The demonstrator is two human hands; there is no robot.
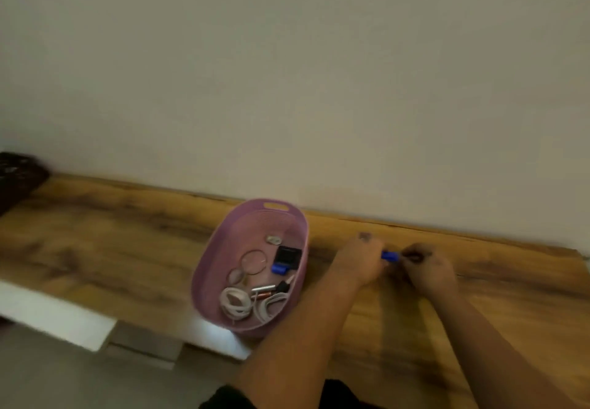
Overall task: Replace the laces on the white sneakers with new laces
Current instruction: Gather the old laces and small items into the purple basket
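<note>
No sneakers and no laces can be made out in this blurred view. Both hands meet over the table (95, 249), right of the basket (204, 281), around a small blue piece (390, 255). It is short, smooth and roughly cylindrical, like plastic; what it is cannot be told. The left hand (359, 261) has its fingers curled round one end, its knuckles turned up. The right hand (427, 268) has its fingers bent in at the other end, pinching there; whether they hold the blue piece itself or something thin joined to it is too smeared to tell. Both forearms are bare and reach in from the lower edge.

The table is a long board with a warm, streaked wood grain, its far edge against a plain pale wall (287, 73).

The basket is an oval tub of pale purple plastic with ribbed walls and a slot handle cut in its far rim. Inside lie coils of white cable (236, 301), a thin wire ring (253, 261), a smaller ring beside it, a flat black square thing (288, 256), another blue piece (280, 268), a slim metal cylinder (263, 288) and a small metal tab (273, 240).

A dark woven thing (16, 175) sits at the table's far left end. White panels (51, 322) show below the near edge.
</note>
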